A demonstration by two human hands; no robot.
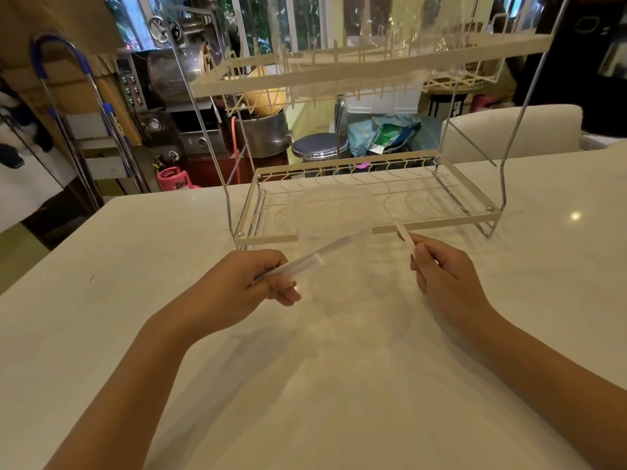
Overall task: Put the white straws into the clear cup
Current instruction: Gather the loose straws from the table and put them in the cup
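Both hands over white table [339,385]. Left hand [251,283] fingers closed on one straw [305,261], angled up-right, tip over the cup [334,232] rim. Right hand [444,269] pinches second straw [405,234], tip pointing up-left, just beside cup's right edge. Clear cup stands on table between hands, in front of the rack [369,201]. Cup outline faint.

Both bare forearms are reaching forward, converging slightly. Left hand [252,283] is lying palm-inward, fingers curling closed in a pinch. Right hand [444,271] is sitting slightly higher, fingers likewise closing in a pinch.
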